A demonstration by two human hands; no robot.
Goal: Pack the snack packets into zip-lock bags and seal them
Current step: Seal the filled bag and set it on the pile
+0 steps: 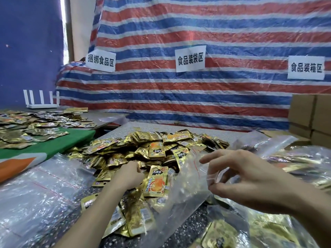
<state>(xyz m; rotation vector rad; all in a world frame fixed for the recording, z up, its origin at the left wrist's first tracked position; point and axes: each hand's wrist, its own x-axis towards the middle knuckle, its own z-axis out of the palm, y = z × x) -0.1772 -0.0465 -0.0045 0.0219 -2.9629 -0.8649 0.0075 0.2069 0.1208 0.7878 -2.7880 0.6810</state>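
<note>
- While the right hand [250,178] pinches the rim of a clear, crinkled zip-lock bag [189,187] between thumb and fingers, holding its mouth up and facing left toward the pile, the left hand [128,174] reaches into the heap of small gold foil snack packets [154,149] just to the left of that mouth.
- The left hand's fingers are curled down among the packets; whether they are closed on any packet I cannot tell, since the fingertips are buried.
- The left hand is the nearer one to the packets; the bag opening lies just to its right, so the coming move is, I judge, a short sweep rightward into the bag.
- One gold-and-orange packet [156,179] stands almost upright at the bag's mouth, its long axis running near to far.
- The packets look flat, glossy and slippery, heaped loosely on the speckled table [180,231]; some already lie inside the bag's near end.
- More clear empty bags [44,185] lie flat on the near left, and filled ones on the far right.
</note>
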